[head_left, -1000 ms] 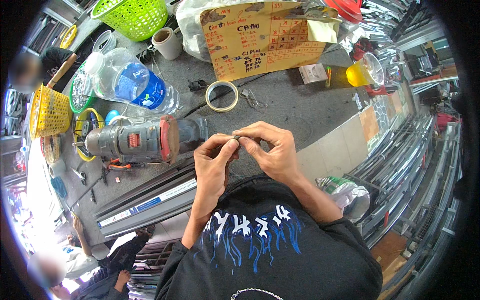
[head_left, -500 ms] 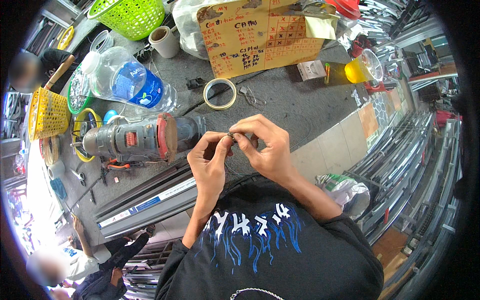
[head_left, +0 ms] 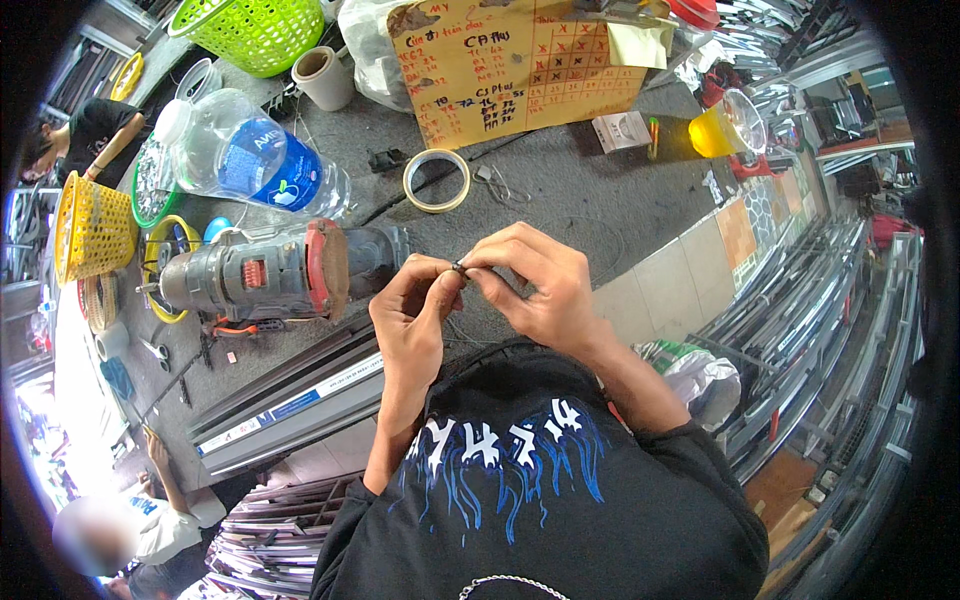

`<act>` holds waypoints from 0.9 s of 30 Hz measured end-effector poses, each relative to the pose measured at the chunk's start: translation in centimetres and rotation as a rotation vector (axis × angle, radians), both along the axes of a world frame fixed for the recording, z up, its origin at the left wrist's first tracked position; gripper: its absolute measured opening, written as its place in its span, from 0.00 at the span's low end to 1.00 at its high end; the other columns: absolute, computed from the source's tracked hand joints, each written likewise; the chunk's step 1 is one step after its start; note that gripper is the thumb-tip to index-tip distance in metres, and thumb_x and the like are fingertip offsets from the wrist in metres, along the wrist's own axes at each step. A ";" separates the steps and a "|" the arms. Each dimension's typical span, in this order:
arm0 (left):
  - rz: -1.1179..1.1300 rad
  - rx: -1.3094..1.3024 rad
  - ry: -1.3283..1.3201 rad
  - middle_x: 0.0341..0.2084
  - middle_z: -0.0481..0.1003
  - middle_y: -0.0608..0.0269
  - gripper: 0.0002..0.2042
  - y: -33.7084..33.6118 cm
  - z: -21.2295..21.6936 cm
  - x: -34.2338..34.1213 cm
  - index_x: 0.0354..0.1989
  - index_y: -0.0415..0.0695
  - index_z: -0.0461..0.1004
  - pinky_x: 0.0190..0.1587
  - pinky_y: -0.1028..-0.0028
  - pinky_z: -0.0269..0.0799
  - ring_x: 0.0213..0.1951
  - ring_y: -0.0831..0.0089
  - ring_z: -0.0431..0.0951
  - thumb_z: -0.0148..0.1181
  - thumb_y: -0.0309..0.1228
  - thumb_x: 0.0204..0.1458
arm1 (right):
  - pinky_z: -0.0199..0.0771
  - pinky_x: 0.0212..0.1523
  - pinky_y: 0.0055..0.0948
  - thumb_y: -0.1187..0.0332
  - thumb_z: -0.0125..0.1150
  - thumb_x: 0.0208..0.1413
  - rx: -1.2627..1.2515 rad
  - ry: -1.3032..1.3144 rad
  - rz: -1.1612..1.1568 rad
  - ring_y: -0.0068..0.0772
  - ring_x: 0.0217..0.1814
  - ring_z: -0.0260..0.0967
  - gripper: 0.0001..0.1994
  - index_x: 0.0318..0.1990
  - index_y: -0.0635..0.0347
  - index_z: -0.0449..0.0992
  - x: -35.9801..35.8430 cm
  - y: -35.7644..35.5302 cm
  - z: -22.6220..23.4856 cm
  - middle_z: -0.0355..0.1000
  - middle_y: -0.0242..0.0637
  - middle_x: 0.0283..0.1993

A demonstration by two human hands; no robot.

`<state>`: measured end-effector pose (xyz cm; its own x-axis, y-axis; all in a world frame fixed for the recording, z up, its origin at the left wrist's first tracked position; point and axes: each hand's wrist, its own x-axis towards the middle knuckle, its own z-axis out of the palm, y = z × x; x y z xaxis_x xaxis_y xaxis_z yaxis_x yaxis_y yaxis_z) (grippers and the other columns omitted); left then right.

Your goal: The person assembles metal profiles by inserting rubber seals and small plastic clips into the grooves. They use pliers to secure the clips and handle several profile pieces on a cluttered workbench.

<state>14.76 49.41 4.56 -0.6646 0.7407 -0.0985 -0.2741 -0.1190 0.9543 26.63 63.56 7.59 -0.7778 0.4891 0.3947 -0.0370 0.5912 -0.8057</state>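
Observation:
A tiny dark part, too small to name, is pinched between the fingertips of both hands above the grey-topped bench. My left hand grips it by thumb and forefinger from the left, with the other fingers curled. From the right, the thumb and forefinger of my right hand close on its other end. Just left of my hands lies a grey power tool with a red ring. A roll of tape sits beyond my fingers, beside some thin, loosely coiled wire.
A large clear bottle lies behind the tool. Farther back are a green basket and a yellow written board. Long metal profiles rest at the bench's near left; more fill racks on the right. Co-workers are at left.
Both hands keep their pinch, with only slight finger movement. The view has shifted a little. At the far upper left, the co-worker's arm now reaches down, and the wooden handle there no longer shows.

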 end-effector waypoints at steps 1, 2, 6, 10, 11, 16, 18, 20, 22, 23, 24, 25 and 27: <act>-0.016 -0.001 -0.002 0.34 0.76 0.67 0.04 -0.1 0.0 -0.2 0.41 0.33 0.81 0.35 0.81 0.68 0.33 0.83 0.74 0.64 0.22 0.68 | 0.82 0.46 0.40 0.77 0.72 0.57 -0.011 -0.024 0.018 0.46 0.44 0.81 0.09 0.45 0.61 0.81 0.1 0.3 0.2 0.81 0.41 0.43; -0.032 -0.002 -0.004 0.34 0.75 0.67 0.04 -0.1 0.0 -0.3 0.41 0.33 0.81 0.35 0.81 0.68 0.33 0.83 0.74 0.64 0.22 0.68 | 0.80 0.42 0.36 0.78 0.72 0.57 0.010 -0.024 0.007 0.41 0.43 0.81 0.09 0.45 0.61 0.82 0.2 0.5 0.3 0.81 0.40 0.43; -0.060 0.038 -0.039 0.35 0.74 0.69 0.05 -0.4 0.1 -0.7 0.41 0.33 0.80 0.35 0.80 0.66 0.33 0.84 0.71 0.65 0.23 0.68 | 0.78 0.35 0.29 0.79 0.72 0.57 0.012 -0.054 0.018 0.33 0.38 0.81 0.09 0.44 0.59 0.82 0.3 1.3 0.9 0.82 0.39 0.43; -0.036 0.048 -0.123 0.35 0.74 0.69 0.05 -0.2 0.2 -0.7 0.41 0.34 0.81 0.34 0.80 0.64 0.33 0.84 0.70 0.65 0.24 0.68 | 0.81 0.38 0.34 0.80 0.73 0.55 0.119 0.073 0.012 0.39 0.38 0.80 0.11 0.45 0.59 0.82 0.1 0.8 1.4 0.81 0.38 0.44; -0.021 0.041 -0.140 0.35 0.74 0.69 0.04 -0.1 0.2 -0.6 0.42 0.35 0.81 0.35 0.80 0.64 0.33 0.84 0.69 0.65 0.24 0.68 | 0.81 0.38 0.35 0.80 0.73 0.54 0.137 0.073 0.008 0.40 0.39 0.80 0.12 0.45 0.59 0.83 0.1 0.5 1.6 0.81 0.38 0.44; 0.009 0.030 -0.217 0.36 0.74 0.70 0.04 -0.1 0.3 -0.3 0.43 0.35 0.81 0.35 0.81 0.63 0.34 0.85 0.69 0.65 0.23 0.68 | 0.82 0.41 0.38 0.80 0.75 0.51 0.222 -0.019 -0.024 0.42 0.42 0.80 0.14 0.46 0.57 0.83 0.2 -0.3 2.0 0.81 0.37 0.44; 0.012 0.032 -0.232 0.37 0.74 0.71 0.04 -0.1 0.3 -0.3 0.43 0.35 0.81 0.35 0.81 0.63 0.34 0.85 0.69 0.65 0.23 0.68 | 0.82 0.42 0.38 0.80 0.75 0.51 0.222 -0.012 -0.038 0.42 0.42 0.80 0.14 0.45 0.58 0.83 0.1 -0.4 1.8 0.81 0.37 0.43; -0.009 0.048 -0.200 0.37 0.74 0.70 0.03 -0.1 0.3 -0.3 0.42 0.35 0.80 0.35 0.81 0.63 0.34 0.85 0.69 0.65 0.23 0.68 | 0.82 0.42 0.38 0.80 0.75 0.51 0.209 -0.011 -0.038 0.42 0.43 0.80 0.14 0.45 0.58 0.83 0.0 -0.4 1.6 0.81 0.37 0.42; -0.023 0.052 -0.173 0.37 0.73 0.70 0.03 -0.1 0.3 -0.3 0.42 0.36 0.80 0.35 0.82 0.63 0.34 0.85 0.69 0.65 0.23 0.68 | 0.82 0.42 0.37 0.79 0.76 0.51 0.184 0.010 -0.031 0.42 0.43 0.80 0.13 0.44 0.58 0.83 -0.1 -0.2 1.4 0.81 0.37 0.42; -0.026 0.047 -0.162 0.37 0.73 0.70 0.03 -0.1 0.4 -0.4 0.42 0.36 0.80 0.35 0.82 0.63 0.34 0.85 0.69 0.65 0.23 0.68 | 0.81 0.42 0.39 0.78 0.75 0.52 0.164 -0.006 -0.016 0.43 0.43 0.80 0.12 0.43 0.58 0.83 -0.1 -0.1 1.4 0.80 0.37 0.42; -0.030 0.052 -0.160 0.37 0.73 0.70 0.03 -0.1 0.4 -0.4 0.42 0.36 0.79 0.36 0.82 0.63 0.34 0.85 0.69 0.65 0.23 0.68 | 0.81 0.42 0.40 0.76 0.75 0.53 0.144 -0.009 -0.002 0.43 0.43 0.79 0.10 0.43 0.58 0.82 -0.1 0.0 1.4 0.79 0.37 0.41; -0.041 0.029 -0.083 0.37 0.73 0.69 0.03 -0.2 0.5 -0.4 0.41 0.36 0.79 0.36 0.82 0.64 0.34 0.85 0.69 0.65 0.23 0.68 | 0.81 0.42 0.41 0.74 0.75 0.54 0.125 -0.012 0.012 0.44 0.43 0.78 0.09 0.42 0.58 0.82 0.0 0.1 1.5 0.78 0.36 0.41; -0.061 0.001 0.055 0.37 0.73 0.69 0.03 -0.3 0.8 -0.6 0.41 0.36 0.78 0.36 0.81 0.65 0.35 0.85 0.70 0.64 0.22 0.68 | 0.81 0.43 0.41 0.74 0.75 0.54 0.122 -0.032 0.030 0.45 0.42 0.78 0.09 0.42 0.59 0.82 0.1 0.3 1.8 0.78 0.38 0.41</act>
<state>14.19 49.11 5.33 -0.6227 0.7800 -0.0628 -0.2282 -0.1043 0.9680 26.72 63.88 9.36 -0.8045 0.4155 0.4245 -0.0317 0.6837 -0.7291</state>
